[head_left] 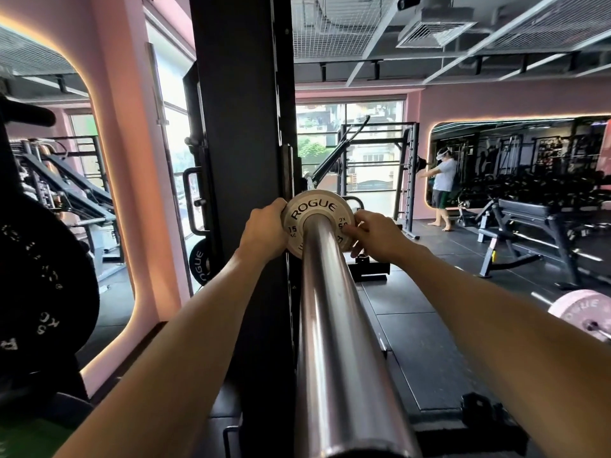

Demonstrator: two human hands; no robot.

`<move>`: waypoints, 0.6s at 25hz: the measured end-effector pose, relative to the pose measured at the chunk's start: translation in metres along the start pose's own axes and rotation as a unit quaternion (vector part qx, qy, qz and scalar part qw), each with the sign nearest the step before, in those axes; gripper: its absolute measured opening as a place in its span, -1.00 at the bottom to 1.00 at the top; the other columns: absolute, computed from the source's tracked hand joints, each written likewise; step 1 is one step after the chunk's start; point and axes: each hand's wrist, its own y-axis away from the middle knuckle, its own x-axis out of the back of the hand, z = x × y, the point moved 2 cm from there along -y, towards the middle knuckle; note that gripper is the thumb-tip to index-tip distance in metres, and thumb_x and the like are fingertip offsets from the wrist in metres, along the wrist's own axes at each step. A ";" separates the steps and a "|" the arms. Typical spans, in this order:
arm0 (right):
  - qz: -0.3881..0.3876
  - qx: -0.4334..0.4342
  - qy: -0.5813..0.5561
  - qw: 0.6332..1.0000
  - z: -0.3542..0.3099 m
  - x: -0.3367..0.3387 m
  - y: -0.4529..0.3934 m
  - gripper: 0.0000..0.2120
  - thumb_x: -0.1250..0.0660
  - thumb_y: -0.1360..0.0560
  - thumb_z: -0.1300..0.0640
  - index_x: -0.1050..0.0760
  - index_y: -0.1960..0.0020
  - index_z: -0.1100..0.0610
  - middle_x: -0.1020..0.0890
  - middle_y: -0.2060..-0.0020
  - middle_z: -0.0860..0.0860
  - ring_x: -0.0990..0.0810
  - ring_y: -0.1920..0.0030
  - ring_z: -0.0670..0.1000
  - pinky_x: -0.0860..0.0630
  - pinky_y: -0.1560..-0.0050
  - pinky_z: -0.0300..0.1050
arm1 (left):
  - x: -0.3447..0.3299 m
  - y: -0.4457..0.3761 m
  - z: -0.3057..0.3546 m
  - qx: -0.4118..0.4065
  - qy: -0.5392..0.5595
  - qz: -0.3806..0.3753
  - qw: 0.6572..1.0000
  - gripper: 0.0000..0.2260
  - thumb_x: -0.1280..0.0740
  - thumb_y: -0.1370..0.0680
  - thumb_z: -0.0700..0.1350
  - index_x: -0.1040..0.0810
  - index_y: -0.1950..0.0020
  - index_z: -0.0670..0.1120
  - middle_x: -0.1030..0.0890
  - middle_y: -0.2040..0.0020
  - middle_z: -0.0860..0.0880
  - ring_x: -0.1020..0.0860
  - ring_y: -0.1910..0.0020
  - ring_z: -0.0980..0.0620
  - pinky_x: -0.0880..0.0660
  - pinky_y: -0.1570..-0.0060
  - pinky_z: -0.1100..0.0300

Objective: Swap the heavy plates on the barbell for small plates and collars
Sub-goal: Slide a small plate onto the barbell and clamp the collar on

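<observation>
A shiny steel barbell sleeve runs away from me up the middle of the view. A small pale plate marked ROGUE sits far down the sleeve, close to the black rack upright. My left hand grips the plate's left rim with curled fingers. My right hand holds the right rim, thumb on its face. No collar shows on the sleeve.
A large black plate hangs at the left edge, and a smaller black ROGUE plate sits low on the rack. A pink plate lies on the floor at right. A bench and a person in the mirror stand beyond.
</observation>
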 end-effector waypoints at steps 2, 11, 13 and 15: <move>-0.001 0.000 0.001 1.000 0.003 -0.002 -0.008 -0.87 -0.27 -0.59 0.14 -0.46 0.01 0.23 -0.67 0.30 0.07 -0.67 0.39 0.06 -0.44 0.45 -0.33 | -0.005 -0.007 -0.003 0.005 0.000 -0.006 1.000 -0.83 -0.25 -0.47 -0.20 -0.46 -0.05 -0.06 -0.54 0.10 -0.09 -0.41 0.17 -0.08 -0.33 0.19 0.08; -0.019 -0.007 -0.005 1.000 0.016 -0.004 -0.033 -0.81 -0.28 -0.58 0.14 -0.45 -0.04 0.29 -0.70 0.20 0.17 -0.68 0.34 0.13 -0.43 0.48 -0.32 | -0.022 -0.030 -0.012 0.028 -0.005 -0.013 1.000 -0.83 -0.25 -0.48 -0.21 -0.47 -0.05 -0.07 -0.57 0.03 -0.13 -0.47 0.14 -0.12 -0.41 0.17 0.04; -0.017 -0.012 -0.017 1.000 0.015 -0.004 -0.034 -0.80 -0.28 -0.58 0.15 -0.46 -0.07 0.30 -0.69 0.16 0.21 -0.68 0.32 0.16 -0.43 0.51 -0.31 | -0.019 -0.029 -0.011 0.032 -0.012 -0.014 0.999 -0.83 -0.26 -0.48 -0.22 -0.48 -0.04 -0.07 -0.57 0.02 -0.13 -0.49 0.11 -0.13 -0.44 0.15 0.02; -0.009 -0.028 -0.011 1.000 0.016 -0.006 -0.034 -0.80 -0.29 -0.58 0.14 -0.48 -0.09 0.28 -0.69 0.13 0.22 -0.68 0.30 0.15 -0.44 0.52 -0.29 | -0.016 -0.026 -0.012 0.039 -0.020 -0.022 0.999 -0.88 -0.27 -0.49 -0.18 -0.48 -0.01 -0.07 -0.58 0.01 -0.14 -0.53 0.07 -0.17 -0.48 0.12 0.00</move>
